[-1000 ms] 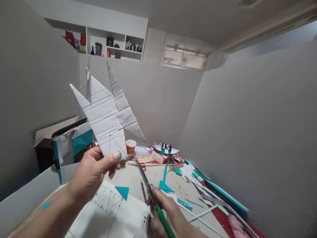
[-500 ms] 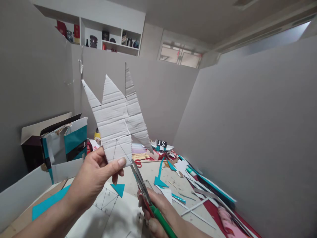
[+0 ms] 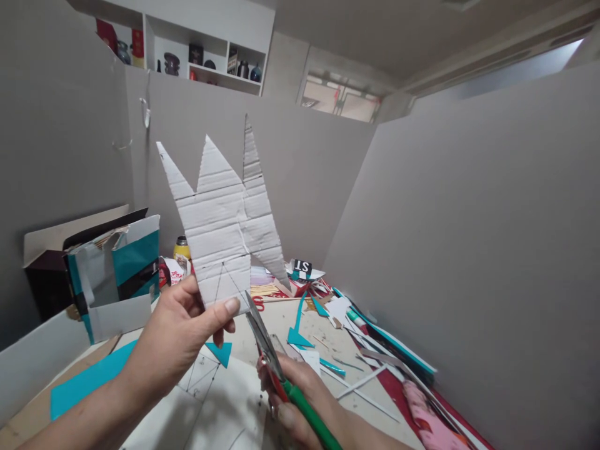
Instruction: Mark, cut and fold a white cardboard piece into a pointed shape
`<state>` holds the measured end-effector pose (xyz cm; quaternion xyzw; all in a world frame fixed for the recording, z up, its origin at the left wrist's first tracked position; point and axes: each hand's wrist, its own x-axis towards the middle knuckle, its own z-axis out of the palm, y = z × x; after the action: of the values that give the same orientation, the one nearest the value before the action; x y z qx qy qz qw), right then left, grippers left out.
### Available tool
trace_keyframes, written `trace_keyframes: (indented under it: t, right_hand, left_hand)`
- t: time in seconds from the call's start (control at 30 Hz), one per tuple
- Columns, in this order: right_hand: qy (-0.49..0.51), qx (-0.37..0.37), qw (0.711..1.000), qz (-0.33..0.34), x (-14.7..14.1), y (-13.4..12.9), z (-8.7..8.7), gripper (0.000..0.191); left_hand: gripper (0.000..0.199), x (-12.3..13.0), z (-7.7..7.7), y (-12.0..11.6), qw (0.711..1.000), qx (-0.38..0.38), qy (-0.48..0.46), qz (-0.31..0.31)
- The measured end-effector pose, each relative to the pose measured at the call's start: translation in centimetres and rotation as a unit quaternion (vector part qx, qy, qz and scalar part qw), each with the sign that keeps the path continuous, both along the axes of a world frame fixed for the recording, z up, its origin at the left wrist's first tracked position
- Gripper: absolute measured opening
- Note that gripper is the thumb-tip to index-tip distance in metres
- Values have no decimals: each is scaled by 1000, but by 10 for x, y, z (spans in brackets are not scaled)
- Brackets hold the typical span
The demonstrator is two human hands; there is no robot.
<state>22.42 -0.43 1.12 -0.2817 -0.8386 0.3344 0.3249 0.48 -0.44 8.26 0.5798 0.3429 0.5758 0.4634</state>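
Note:
My left hand pinches the lower edge of a white cardboard cutout, thumb in front and fingers behind. The cutout stands upright with several pointed spikes, creased across, and pencil lines form a triangle near its bottom. Closed around a pair of scissors with green and red handles is my right hand. The scissor blades are parted, their tips at the cutout's lower right corner, close to my left thumb. Below lies a white sheet with drawn lines, partly hidden by my hands.
Cardboard boxes stand at the left, near a blue piece. White and blue strips and scraps litter the table's right side. Red-handled scissors lie behind the cutout. A grey wall rises on the right.
The scissors have moved slightly up and left, their blades now opened at the cutout's corner. My left hand keeps its grip; the whole view has shifted a little.

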Motion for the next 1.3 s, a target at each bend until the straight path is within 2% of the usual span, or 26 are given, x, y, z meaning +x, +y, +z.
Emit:
trace_keyframes:
  t: [0.43, 0.63, 0.87, 1.3]
  right_hand:
    - [12, -23, 1000, 11, -3, 0, 2, 42]
    - [27, -8, 999, 25, -4, 1, 1, 39]
    - [1, -37, 999, 23, 0, -1, 4, 39]
    - [24, 6, 1000, 15, -4, -1, 3, 42]
  left_hand:
    - [12, 1, -2, 2, 1000, -1, 18, 2]
    - [11, 1, -2, 1, 1000, 2, 21, -1]
    - [14, -1, -1, 0, 1000, 5, 28, 7]
    - [11, 1, 0, 1, 1000, 4, 24, -2]
